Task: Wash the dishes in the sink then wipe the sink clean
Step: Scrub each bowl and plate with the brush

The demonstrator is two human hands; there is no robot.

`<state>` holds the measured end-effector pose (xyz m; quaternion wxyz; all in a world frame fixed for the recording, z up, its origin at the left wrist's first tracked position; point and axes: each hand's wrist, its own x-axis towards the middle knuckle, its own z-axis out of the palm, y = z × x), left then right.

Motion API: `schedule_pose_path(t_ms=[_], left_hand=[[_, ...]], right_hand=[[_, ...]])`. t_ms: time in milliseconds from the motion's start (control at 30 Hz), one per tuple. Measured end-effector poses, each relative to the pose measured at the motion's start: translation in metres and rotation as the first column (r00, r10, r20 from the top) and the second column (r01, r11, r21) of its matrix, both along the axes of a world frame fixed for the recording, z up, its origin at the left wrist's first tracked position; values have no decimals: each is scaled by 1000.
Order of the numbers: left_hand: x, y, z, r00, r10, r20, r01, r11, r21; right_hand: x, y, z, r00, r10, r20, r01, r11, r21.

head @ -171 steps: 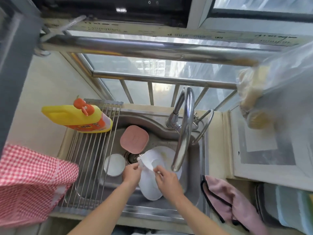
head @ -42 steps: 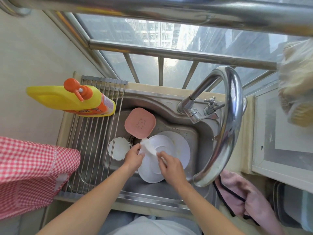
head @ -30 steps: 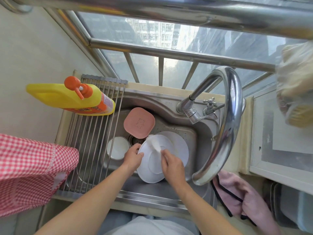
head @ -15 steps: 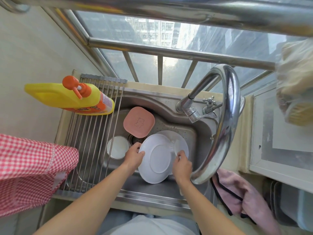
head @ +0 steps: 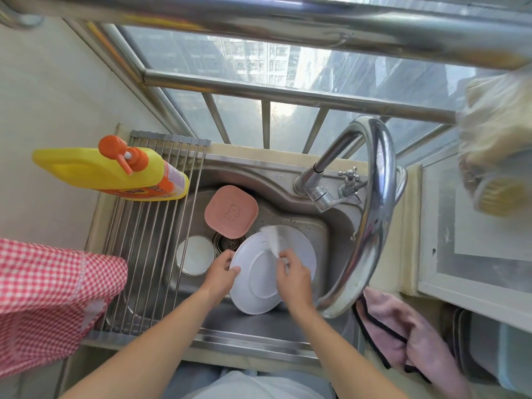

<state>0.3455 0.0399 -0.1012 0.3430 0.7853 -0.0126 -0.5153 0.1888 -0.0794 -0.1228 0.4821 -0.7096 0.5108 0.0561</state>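
Note:
In the steel sink [head: 288, 197] my left hand [head: 220, 273] grips the left rim of a white plate [head: 256, 295], held tilted with its underside up. My right hand [head: 293, 279] holds a white dish brush [head: 270, 237] whose blurred head lies on the plate's upper edge. A second white plate [head: 302, 246] lies beneath it on the sink floor. A pink square dish [head: 231, 211] leans upside down at the back of the sink. A small white bowl [head: 195, 254] sits left of the drain [head: 227, 241].
A roll-up steel rack [head: 149, 254] spans the sink's left side with a yellow detergent bottle [head: 112, 171] lying on it. The curved tap [head: 371, 214] arches over the right. A pink cloth [head: 403, 332] lies at the right rim, a red checked cloth [head: 49, 300] at left.
My right hand has brought the brush from the plate's right edge back to its upper middle. My left hand keeps its grip on the rim.

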Motion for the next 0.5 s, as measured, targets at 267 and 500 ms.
schedule_pose_path(t_ms=[267,500], left_hand=[[0,2,-2,999,43,-15,-43,999,3],[10,1,4,980,-7,-197,-16,993,-116]], right_hand=[[-22,-7,-15,952,-162,-258,157,987,-40],[-10,7,11,959,283,37,-276,952,-133]])
